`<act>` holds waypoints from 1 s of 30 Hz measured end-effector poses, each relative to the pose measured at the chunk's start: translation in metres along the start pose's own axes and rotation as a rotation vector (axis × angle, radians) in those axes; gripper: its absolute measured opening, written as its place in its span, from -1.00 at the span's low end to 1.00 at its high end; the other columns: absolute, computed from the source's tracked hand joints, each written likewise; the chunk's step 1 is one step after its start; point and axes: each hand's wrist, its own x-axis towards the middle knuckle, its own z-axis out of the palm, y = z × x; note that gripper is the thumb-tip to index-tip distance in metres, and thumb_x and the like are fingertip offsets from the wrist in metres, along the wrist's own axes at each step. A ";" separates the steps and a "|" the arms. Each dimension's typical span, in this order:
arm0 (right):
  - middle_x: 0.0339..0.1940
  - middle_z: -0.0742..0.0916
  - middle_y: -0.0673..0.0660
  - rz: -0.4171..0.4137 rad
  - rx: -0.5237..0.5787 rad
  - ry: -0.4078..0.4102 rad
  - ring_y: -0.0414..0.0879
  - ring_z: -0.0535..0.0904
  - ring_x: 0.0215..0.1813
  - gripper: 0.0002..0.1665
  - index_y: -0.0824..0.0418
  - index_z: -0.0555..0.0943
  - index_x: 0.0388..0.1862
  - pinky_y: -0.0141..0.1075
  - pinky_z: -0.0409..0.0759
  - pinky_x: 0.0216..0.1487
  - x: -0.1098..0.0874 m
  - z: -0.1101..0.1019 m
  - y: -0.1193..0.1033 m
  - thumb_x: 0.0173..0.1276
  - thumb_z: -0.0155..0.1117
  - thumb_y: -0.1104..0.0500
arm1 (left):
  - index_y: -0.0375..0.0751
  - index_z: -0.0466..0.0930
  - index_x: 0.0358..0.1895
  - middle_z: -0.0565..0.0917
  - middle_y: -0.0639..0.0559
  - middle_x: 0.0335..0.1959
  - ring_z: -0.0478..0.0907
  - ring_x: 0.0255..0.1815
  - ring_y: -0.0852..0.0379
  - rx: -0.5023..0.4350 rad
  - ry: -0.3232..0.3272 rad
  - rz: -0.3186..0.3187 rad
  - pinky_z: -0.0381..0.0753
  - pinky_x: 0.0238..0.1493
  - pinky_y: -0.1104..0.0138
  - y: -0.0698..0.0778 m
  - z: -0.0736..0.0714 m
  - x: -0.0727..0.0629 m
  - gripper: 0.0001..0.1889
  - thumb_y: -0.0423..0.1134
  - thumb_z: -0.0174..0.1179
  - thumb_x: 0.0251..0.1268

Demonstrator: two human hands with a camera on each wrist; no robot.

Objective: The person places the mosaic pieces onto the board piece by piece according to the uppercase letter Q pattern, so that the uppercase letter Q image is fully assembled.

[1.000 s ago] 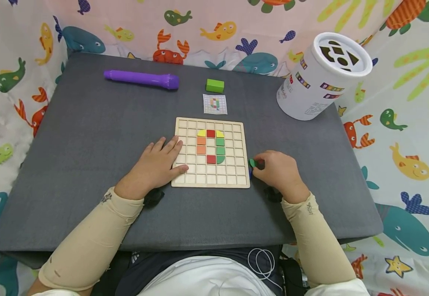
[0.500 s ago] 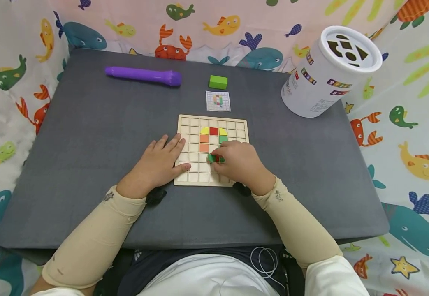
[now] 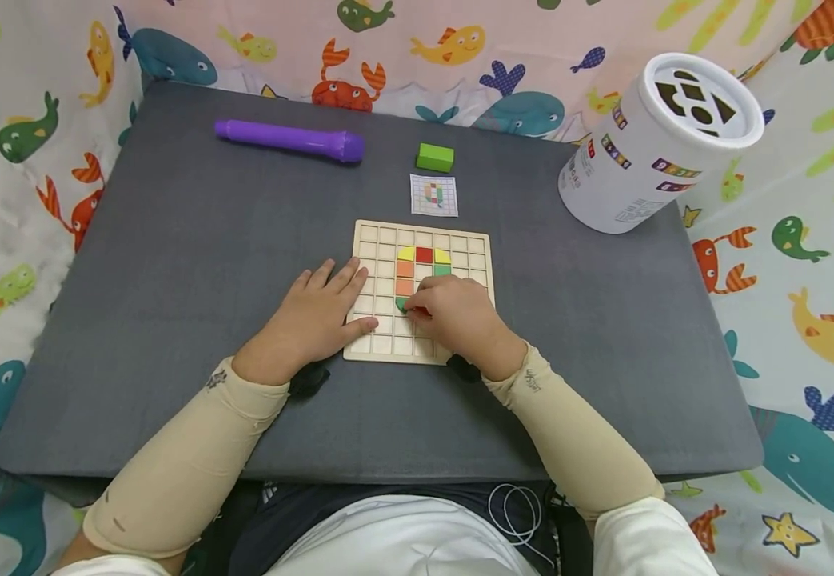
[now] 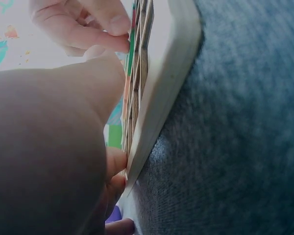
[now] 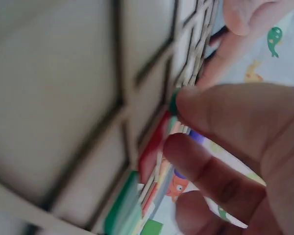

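My left hand (image 3: 313, 316) lies on the left edge of the wooden grid board (image 3: 381, 346), fingers spread. My right hand (image 3: 462, 316) reaches over the board's middle, its curled fingertips at a green round-edged tile (image 3: 401, 305) in the cell below two orange tiles (image 3: 405, 278). In the right wrist view the thumb touches that green tile (image 5: 174, 103), beside a red tile (image 5: 154, 147). Another red tile (image 3: 424, 255) sits between two yellow tiles (image 3: 405, 254) in the top row. One green tile (image 3: 442, 270) shows at right; my right hand hides the lower cells there.
A small pattern card (image 3: 434, 195) lies beyond the board, with a green block (image 3: 435, 158) behind it. A purple microphone-shaped stick (image 3: 289, 140) lies at back left. The white tub (image 3: 647, 160) with a shape-hole lid stands at back right.
My right hand has moved from beside the board's right edge onto its middle, bringing the green tile to the cell below the orange ones. The left hand has stayed on the board.
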 end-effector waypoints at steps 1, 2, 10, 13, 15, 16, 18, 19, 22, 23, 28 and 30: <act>-0.17 0.83 -0.03 0.006 0.007 -0.003 -0.09 0.75 -0.14 -0.86 0.03 0.91 -0.08 -0.12 0.74 -0.22 -0.001 -0.001 0.000 0.46 0.49 0.14 | -0.17 -0.06 0.77 -0.07 -0.11 0.78 -0.13 0.74 -0.32 -0.002 0.000 0.000 -0.09 0.64 -0.24 0.000 0.000 0.000 -0.08 0.32 -0.01 0.65; -0.19 0.83 -0.04 0.017 0.016 -0.009 -0.11 0.74 -0.16 -0.85 0.03 0.91 -0.07 -0.13 0.73 -0.24 -0.003 -0.002 0.000 0.47 0.47 0.13 | -0.17 -0.06 0.77 -0.08 -0.11 0.78 -0.13 0.74 -0.32 -0.003 -0.002 -0.001 -0.09 0.64 -0.24 0.001 0.000 0.000 -0.08 0.33 -0.01 0.65; -0.34 0.78 -0.13 0.266 0.179 -0.086 -0.18 0.49 -0.48 -0.78 0.02 0.87 -0.02 -0.21 0.46 -0.48 -0.053 -0.024 0.012 0.56 0.34 0.05 | -0.17 -0.07 0.77 -0.10 -0.10 0.78 -0.14 0.74 -0.33 -0.009 0.000 0.007 -0.10 0.64 -0.24 0.003 0.002 0.000 -0.08 0.34 -0.03 0.65; -0.34 0.78 -0.11 0.374 0.237 -0.102 -0.16 0.48 -0.50 -0.75 0.07 0.86 0.02 -0.20 0.44 -0.46 -0.077 -0.034 0.022 0.57 0.34 0.04 | -0.18 -0.08 0.77 -0.10 -0.11 0.78 -0.14 0.74 -0.33 -0.013 -0.004 0.005 -0.10 0.64 -0.25 0.003 0.000 -0.001 -0.07 0.33 -0.01 0.65; -0.34 0.78 -0.09 0.440 0.258 -0.110 -0.14 0.48 -0.51 -0.73 0.07 0.85 0.05 -0.18 0.44 -0.46 -0.090 -0.037 0.030 0.59 0.31 0.04 | -0.18 -0.08 0.77 -0.11 -0.11 0.78 -0.15 0.74 -0.34 -0.022 -0.005 0.001 -0.12 0.64 -0.25 0.001 -0.001 -0.002 -0.07 0.32 0.00 0.65; -0.33 0.78 -0.09 0.470 0.265 -0.111 -0.13 0.48 -0.51 -0.72 0.07 0.85 0.07 -0.18 0.43 -0.47 -0.096 -0.038 0.035 0.59 0.29 0.04 | -0.18 -0.08 0.77 -0.10 -0.11 0.78 -0.15 0.74 -0.34 -0.019 -0.004 0.001 -0.12 0.64 -0.25 0.001 0.000 -0.001 -0.07 0.32 -0.01 0.65; -0.38 0.76 -0.09 0.511 0.264 -0.104 -0.12 0.47 -0.54 -0.70 0.06 0.84 0.10 -0.18 0.42 -0.49 -0.106 -0.036 0.044 0.60 0.26 0.04 | -0.18 -0.09 0.77 -0.11 -0.11 0.78 -0.15 0.74 -0.34 -0.019 -0.004 0.001 -0.12 0.64 -0.25 -0.001 0.002 0.000 -0.07 0.33 -0.02 0.65; -0.40 0.76 -0.09 0.525 0.261 -0.097 -0.11 0.47 -0.55 -0.69 0.05 0.84 0.11 -0.17 0.43 -0.49 -0.110 -0.035 0.048 0.60 0.24 0.04 | -0.18 -0.09 0.77 -0.11 -0.11 0.78 -0.15 0.73 -0.34 -0.018 -0.002 0.003 -0.12 0.64 -0.25 -0.003 0.003 0.001 -0.07 0.34 -0.03 0.65; -0.39 0.77 -0.06 0.544 0.238 -0.076 -0.12 0.53 -0.49 -0.69 0.04 0.83 0.12 -0.16 0.50 -0.44 -0.118 -0.031 0.058 0.58 0.23 0.06 | -0.15 -0.12 0.78 -0.14 -0.09 0.79 -0.17 0.74 -0.33 -0.011 -0.011 -0.002 -0.13 0.64 -0.25 -0.004 0.006 0.002 -0.06 0.36 -0.07 0.65; -0.36 0.78 -0.04 0.544 0.231 -0.070 -0.11 0.55 -0.48 -0.69 0.05 0.83 0.12 -0.14 0.52 -0.43 -0.120 -0.029 0.060 0.57 0.24 0.07 | -0.16 -0.12 0.78 -0.13 -0.09 0.79 -0.17 0.74 -0.34 -0.016 -0.013 -0.001 -0.13 0.63 -0.26 -0.004 0.006 0.003 -0.06 0.35 -0.06 0.65; 0.00 0.81 0.06 0.510 0.195 -0.072 -0.05 0.70 -0.17 -0.69 0.03 0.82 0.18 -0.03 0.68 -0.22 -0.124 -0.017 0.062 0.53 0.36 0.09 | -0.17 -0.13 0.78 -0.14 -0.11 0.79 -0.18 0.74 -0.35 -0.031 -0.021 -0.003 -0.15 0.63 -0.27 0.001 0.003 0.003 -0.07 0.32 -0.03 0.66; 0.06 0.80 0.07 0.492 0.180 -0.071 -0.01 0.72 -0.07 -0.67 0.02 0.82 0.20 0.02 0.70 -0.14 -0.125 -0.013 0.060 0.51 0.41 0.09 | -0.17 -0.13 0.78 -0.14 -0.10 0.79 -0.18 0.74 -0.34 -0.032 -0.020 -0.003 -0.16 0.63 -0.27 0.003 0.003 0.004 -0.07 0.32 -0.02 0.66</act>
